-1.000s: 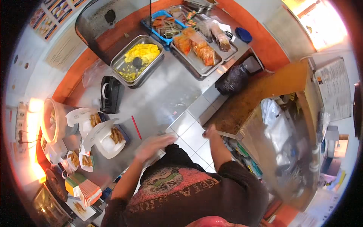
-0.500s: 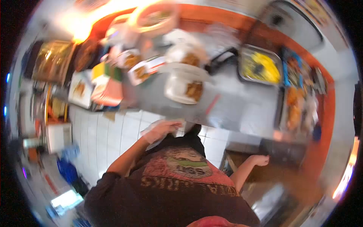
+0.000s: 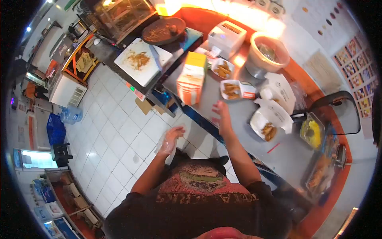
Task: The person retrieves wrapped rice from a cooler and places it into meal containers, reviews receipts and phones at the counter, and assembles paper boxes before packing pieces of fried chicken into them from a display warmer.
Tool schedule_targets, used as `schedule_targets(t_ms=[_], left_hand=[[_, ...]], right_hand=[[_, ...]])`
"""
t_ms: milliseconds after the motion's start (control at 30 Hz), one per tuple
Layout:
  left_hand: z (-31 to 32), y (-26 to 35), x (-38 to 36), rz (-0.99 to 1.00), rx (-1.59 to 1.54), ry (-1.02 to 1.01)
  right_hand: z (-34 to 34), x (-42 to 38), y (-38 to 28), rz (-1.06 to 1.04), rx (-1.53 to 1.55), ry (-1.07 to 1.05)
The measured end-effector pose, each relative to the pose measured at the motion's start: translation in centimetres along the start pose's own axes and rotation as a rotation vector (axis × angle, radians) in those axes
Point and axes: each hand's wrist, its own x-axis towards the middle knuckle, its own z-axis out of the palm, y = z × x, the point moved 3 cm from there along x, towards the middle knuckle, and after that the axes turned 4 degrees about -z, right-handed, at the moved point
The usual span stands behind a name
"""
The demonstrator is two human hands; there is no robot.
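My left hand (image 3: pixel 169 140), in a clear plastic glove, is raised over the tiled floor, its fingers apart and nothing in them. Bare and open, my right hand (image 3: pixel 223 118) hovers at the front edge of the grey counter (image 3: pixel 238 131). Nearest to it are an orange-striped carton stack (image 3: pixel 191 83) and a small box of fried pieces (image 3: pixel 230 90). A second small box (image 3: pixel 222 69) stands behind. Farther right, an open white box (image 3: pixel 260 119) holds brown fried food (image 3: pixel 269 132). A white cutting board (image 3: pixel 137 59) carries fried pieces and a knife (image 3: pixel 155 57).
A peach bucket (image 3: pixel 269 51) and a white container (image 3: pixel 227 38) stand at the back. At the right are a tray of yellow food (image 3: pixel 311 134) and bagged items (image 3: pixel 320 171). A dark round pan (image 3: pixel 164 30) sits behind the board. Blue crates (image 3: pixel 56 129) are on the floor, left.
The view has swung toward the left. My right hand has come from low at the right up to the counter edge, its fingers now spread. My left hand remains raised over the floor.
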Motion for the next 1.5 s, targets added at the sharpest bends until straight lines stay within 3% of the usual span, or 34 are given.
schedule_targets(t_ms=[67, 133, 167, 200, 233, 300, 367, 433, 467, 533, 567, 600, 633, 667, 733, 800, 967, 1033, 1133, 1200, 1267, 1300, 1367, 1400, 1433, 1500], left_hand=[[-4.6, 2.4, 3.0, 0.189, -0.172, 0.22], [-6.7, 8.5, 6.2, 0.481, -0.086, 0.343], [-7.6, 11.1, 7.5, 0.429, 0.051, 0.327], [-8.5, 13.5, 8.8, 0.383, 0.192, 0.311], [-8.8, 13.7, 11.1, 0.398, 0.18, 0.331], [-8.5, 11.2, 19.2, 0.188, 0.472, 0.338], [-9.0, 10.7, 22.1, 0.02, 0.617, 0.311], [-8.8, 6.8, 23.3, -0.079, 0.251, 0.021], [-9.1, 4.2, 24.7, -0.121, -0.118, -0.242], [-12.5, 10.5, 18.5, -0.119, 0.08, -0.203], [-10.7, 1.1, 25.8, 0.128, 0.009, -0.168], [-10.9, -0.1, 26.8, 0.085, 0.051, -0.246], [-13.8, 7.5, 20.3, -0.192, -0.167, -0.452], [-14.1, 7.4, 19.9, -0.096, -0.419, -0.565], [-16.5, 4.9, 21.5, 0.007, -0.062, -0.512], [-18.9, 3.8, 21.2, -0.142, -0.091, -0.577], [-31.4, 9.5, 17.6, 0.061, 0.183, -0.674], [-38.2, 14.6, 15.5, 0.3, 0.164, -0.679], [-47.9, 15.8, 16.2, 0.405, 0.265, -0.468], [-55.2, 15.4, 16.8, 0.364, 0.16, -0.428], [-64.7, 17.6, 15.5, 0.354, 0.038, -0.105], [-68.8, 15.5, 16.5, 0.461, -0.128, -0.076], [-77.7, 16.5, 13.9, 0.41, -0.169, -0.005], [-82.0, 17.6, 12.5, 0.337, -0.234, 0.049], [-85.7, 18.6, 10.9, 0.332, -0.424, 0.031], [-92.9, 18.6, 9.6, 0.372, -0.511, 0.045]], right_hand=[[4.8, 5.3, -0.5, 0.175, 0.121, 0.084], [7.5, 10.6, 0.9, 0.117, -0.064, 0.05], [9.1, 10.8, 1.0, 0.148, -0.088, 0.001], [8.8, 14.1, 5.3, 0.181, 0.088, -0.152], [10.0, 13.2, 5.2, 0.214, 0.118, -0.13], [12.6, 9.9, 4.6, 0.292, 0.176, -0.033], [14.1, 8.1, 5.2, 0.371, 0.16, 0.112], [15.6, 6.9, 5.5, 0.438, 0.042, 0.266], [15.5, 6.9, 6.5, 0.436, 0.037, 0.269], [15.3, 8.0, 9.8, 0.297, 0.403, 0.075], [15.8, 7.9, 10.3, 0.255, 0.386, 0.074], [16.2, 7.3, 10.8, 0.227, 0.362, 0.069], [16.6, 6.0, 11.5, 0.147, 0.37, 0.058], [17.7, 6.0, 11.8, 0.049, 0.387, 0.026], [19.0, 5.0, 13.9, 0.008, 0.38, 0.033], [21.9, 2.9, 14.0, -0.034, 0.267, 0.118], [32.0, 4.9, 12.3, 0.004, 0.187, -0.005], [36.6, 7.6, 11.6, 0.039, 0.124, -0.13], [46.2, 13.0, 11.0, 0.077, 0.018, -0.357], [54.1, 16.4, 11.6, 0.084, -0.054, -0.504], [63.4, 19.7, 12.7, 0.082, -0.121, -0.653], [68.2, 20.7, 13.5, 0.077, -0.151, -0.715], [78.5, 22.2, 14.9, 0.049, -0.178, -0.81], [83.7, 22.1, 15.4, 0.031, -0.149, -0.786], [88.8, 22.2, 16.0, 0.013, -0.12, -0.763], [97.0, 21.6, 17.6, 0.058, -0.04, -0.727]])
